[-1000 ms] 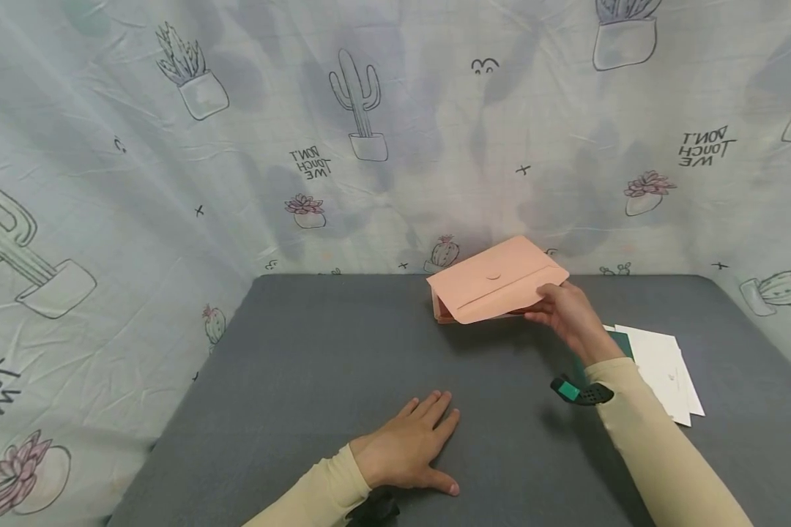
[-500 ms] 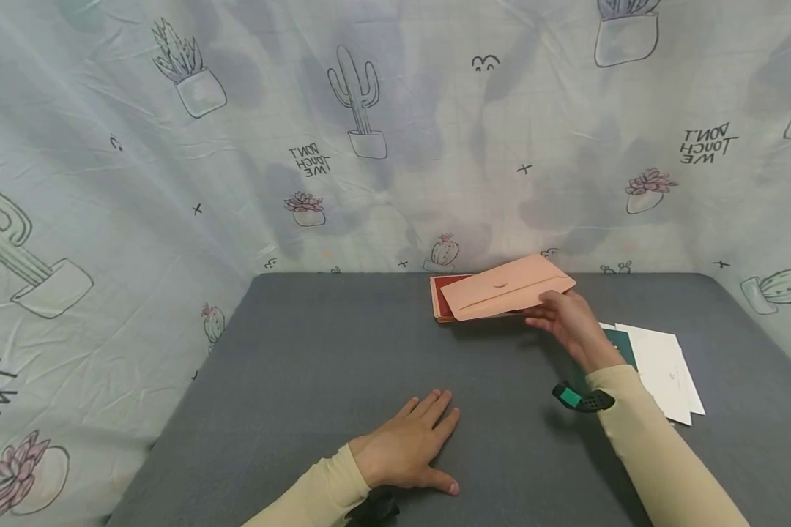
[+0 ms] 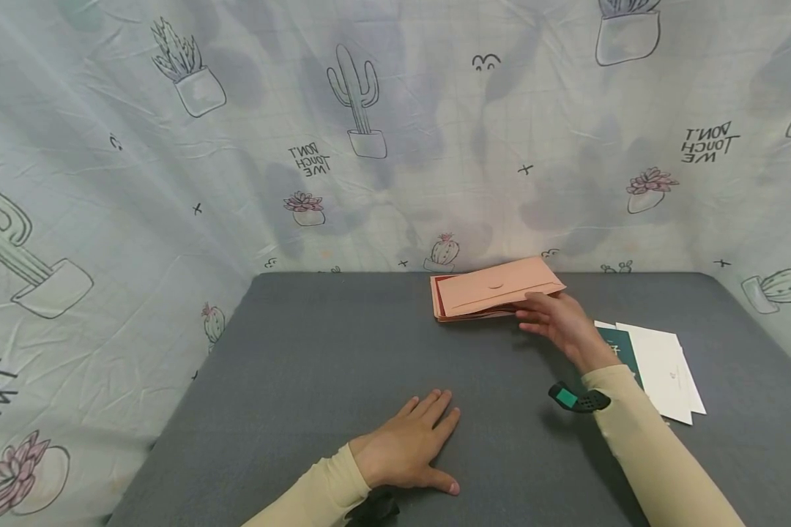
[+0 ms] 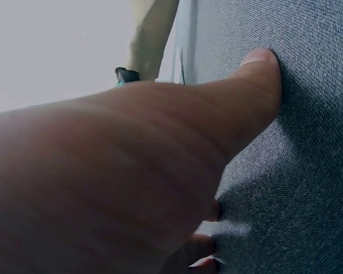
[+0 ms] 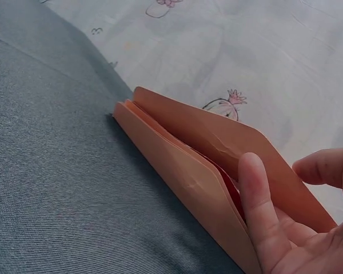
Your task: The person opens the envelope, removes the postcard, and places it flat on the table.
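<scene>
My right hand [image 3: 563, 326] pinches a pink envelope [image 3: 501, 285] by its near right corner, thumb on top and fingers beneath. The envelope lies slanted over a stack of pink and red envelopes [image 3: 438, 296] at the table's back edge. In the right wrist view a gap shows between the held envelope [image 5: 228, 134] and the stack [image 5: 177, 171], with fingers reaching into it. My left hand [image 3: 405, 448] rests palm down on the table, fingers spread, holding nothing. Its thumb [image 4: 257, 85] touches the cloth in the left wrist view.
A dark green card [image 3: 622, 351] with light lettering and several white cards [image 3: 659, 369] lie at the right, partly behind my right forearm. A grey cloth covers the table [image 3: 303, 366]. A cactus-print curtain [image 3: 402, 146] hangs directly behind the back edge.
The pink envelope has come down from a raised tilt onto the stack, first shifting right, then slightly back left with my right hand. The left hand has stayed still.
</scene>
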A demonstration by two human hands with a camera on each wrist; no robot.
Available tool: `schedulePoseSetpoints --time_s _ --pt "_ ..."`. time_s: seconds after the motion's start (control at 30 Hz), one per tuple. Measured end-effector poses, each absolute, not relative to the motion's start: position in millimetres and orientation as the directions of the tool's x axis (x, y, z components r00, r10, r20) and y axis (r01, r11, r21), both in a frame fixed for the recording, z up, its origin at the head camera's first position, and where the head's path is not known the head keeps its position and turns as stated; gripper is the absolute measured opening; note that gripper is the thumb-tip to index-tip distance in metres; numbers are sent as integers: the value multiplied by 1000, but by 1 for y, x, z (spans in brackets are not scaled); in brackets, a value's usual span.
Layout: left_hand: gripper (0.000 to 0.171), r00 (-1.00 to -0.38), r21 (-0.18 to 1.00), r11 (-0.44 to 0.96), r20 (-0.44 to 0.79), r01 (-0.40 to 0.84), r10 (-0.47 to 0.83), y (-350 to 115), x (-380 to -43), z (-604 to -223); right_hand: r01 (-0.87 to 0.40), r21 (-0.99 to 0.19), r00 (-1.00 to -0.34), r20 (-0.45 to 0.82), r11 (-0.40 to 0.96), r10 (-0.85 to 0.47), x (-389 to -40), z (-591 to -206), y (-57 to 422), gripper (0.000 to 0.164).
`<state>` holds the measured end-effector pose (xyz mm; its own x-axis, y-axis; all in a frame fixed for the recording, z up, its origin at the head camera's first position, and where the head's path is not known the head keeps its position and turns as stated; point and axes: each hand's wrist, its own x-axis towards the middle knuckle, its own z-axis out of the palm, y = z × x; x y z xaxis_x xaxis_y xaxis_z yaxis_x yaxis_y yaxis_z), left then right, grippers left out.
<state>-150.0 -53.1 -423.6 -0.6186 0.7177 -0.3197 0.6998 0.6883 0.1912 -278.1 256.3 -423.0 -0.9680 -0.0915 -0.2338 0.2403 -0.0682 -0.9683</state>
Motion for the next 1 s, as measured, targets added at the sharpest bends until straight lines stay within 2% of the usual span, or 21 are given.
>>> schedulePoseSetpoints --time_s 0.47,0.77,1.0 --pt "98 -617 207 694 -333 690 713 -52 -150 -422 295 -955 -947 -289 -24 -140 -273 -423 262 79" --pt "99 -620 209 699 -339 684 708 -53 -150 -421 325 -945 -937 -318 -30 -146 -266 -423 268 68" --pt "99 -621 206 699 -338 685 707 -52 -149 -421 293 -954 -941 -299 62 -158 -256 -423 277 71"
